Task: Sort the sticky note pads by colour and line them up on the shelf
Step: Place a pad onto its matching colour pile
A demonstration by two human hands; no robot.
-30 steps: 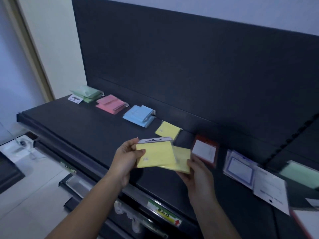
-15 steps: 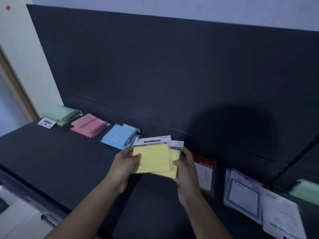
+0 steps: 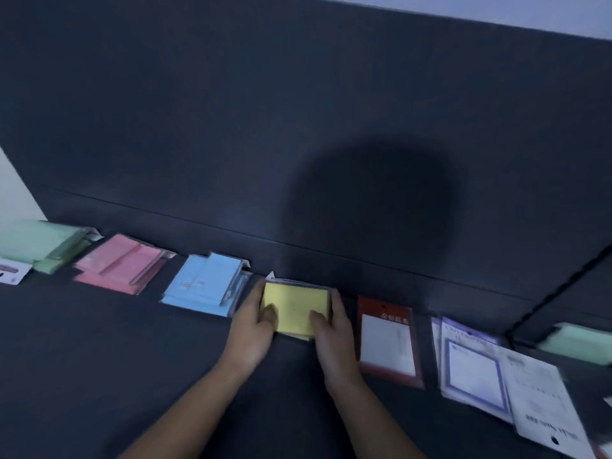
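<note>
**Yellow pads clasped two-handed at the back of the shelf**

Nearest, two bare forearms rising from the bottom edge, angled inward toward each other over the dark shelf (image 3: 99, 359). Next, the left hand (image 3: 250, 331), back upward, wrist straight, thumb laid across the near left corner of the yellow sticky note pads (image 3: 294, 303), fingers wrapped along the left edge and hidden beneath. Mirrored by the right hand (image 3: 336, 339): thumb pressed on the near right corner, fingers curled down the right edge. Pinching the stack from both sides, thumbs on top, more than one pad in the clasp, a lower one peeking out at the near edge. Held low at the shelf, close to the foot of the back panel (image 3: 298, 111); too blurred to tell whether resting or just above.

Level with the hands, to the right: a red-backed pack (image 3: 387, 339) with white sheets, lying flat just beside the right hand. Further right, a purple-bordered pack (image 3: 470, 366), overlapped by a white printed sheet (image 3: 543, 402). At the far right edge, a pale green pad (image 3: 576, 342).

Slightly beyond and to the left, a row along the panel's foot: blue pads (image 3: 205, 286) loosely stacked just beside the left hand, then pink pads (image 3: 122, 266), then green pads (image 3: 39, 243), with a white card (image 3: 13, 274) in front of them. Behind everything, the tall dark panel, carrying a round shadow above the hands
</note>
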